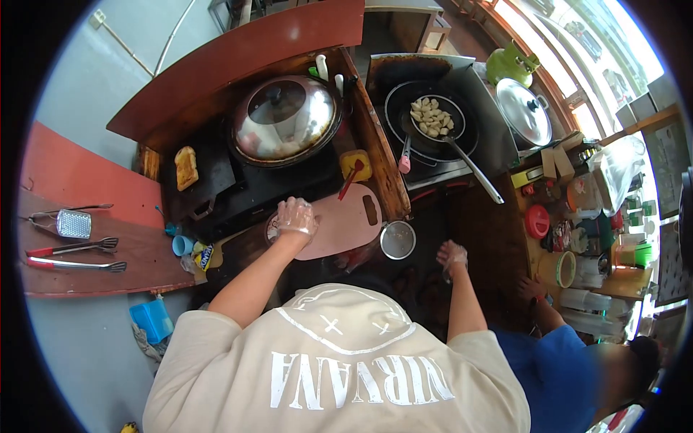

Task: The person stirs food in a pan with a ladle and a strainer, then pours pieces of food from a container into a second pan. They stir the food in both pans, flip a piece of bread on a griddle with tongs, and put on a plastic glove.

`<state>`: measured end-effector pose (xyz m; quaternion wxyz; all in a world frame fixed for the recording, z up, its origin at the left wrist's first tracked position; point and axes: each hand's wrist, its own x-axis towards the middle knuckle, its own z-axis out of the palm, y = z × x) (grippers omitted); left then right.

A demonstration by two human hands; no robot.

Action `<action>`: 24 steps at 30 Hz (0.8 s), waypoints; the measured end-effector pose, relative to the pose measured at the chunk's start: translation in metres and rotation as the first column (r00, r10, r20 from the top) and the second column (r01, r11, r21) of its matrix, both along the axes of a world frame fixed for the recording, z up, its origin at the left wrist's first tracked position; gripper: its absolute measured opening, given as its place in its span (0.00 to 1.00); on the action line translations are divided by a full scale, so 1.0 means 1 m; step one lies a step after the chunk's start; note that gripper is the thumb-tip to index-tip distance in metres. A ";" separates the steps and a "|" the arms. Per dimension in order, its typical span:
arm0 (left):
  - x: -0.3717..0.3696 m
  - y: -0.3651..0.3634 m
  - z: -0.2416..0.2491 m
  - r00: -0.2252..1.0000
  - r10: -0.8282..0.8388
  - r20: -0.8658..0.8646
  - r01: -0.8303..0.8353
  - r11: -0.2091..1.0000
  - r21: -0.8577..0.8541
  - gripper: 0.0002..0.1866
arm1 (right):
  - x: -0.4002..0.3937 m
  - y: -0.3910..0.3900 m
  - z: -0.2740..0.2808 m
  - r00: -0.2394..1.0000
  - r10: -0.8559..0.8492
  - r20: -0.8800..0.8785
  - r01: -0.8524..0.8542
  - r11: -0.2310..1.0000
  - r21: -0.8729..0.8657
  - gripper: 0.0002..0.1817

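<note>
My left hand (296, 216), in a clear plastic glove, is over the left end of a pink cutting board (336, 227), fingers forward and partly spread. Beside its wrist shows the edge of a round red-and-white thing (272, 228). My right hand (452, 258), also gloved, hangs low on the right with loosely bent fingers and nothing in them. Between the board and that hand is a round sieve (398, 239). Beyond the board sits a tub of yellow spread (356, 167) with a red brush (350, 182) across it. Toasted bread (186, 168) lies on the black griddle (206, 184).
A domed lid (289, 119) covers a pan on the stove. Right of it, a wok (404, 101) carries a strainer ladle of pale pieces (432, 117). Tongs (76, 265) and a grater (73, 224) lie left. A person in blue (556, 375) is close on my right.
</note>
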<state>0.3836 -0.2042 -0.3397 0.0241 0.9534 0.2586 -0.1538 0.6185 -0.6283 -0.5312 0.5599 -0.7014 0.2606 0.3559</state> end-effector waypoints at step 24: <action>0.068 -0.009 0.012 0.925 0.376 -0.061 -0.374 0.926 0.041 0.11 | -0.001 -0.053 0.081 0.992 -0.070 0.109 0.054 0.988 0.141 0.18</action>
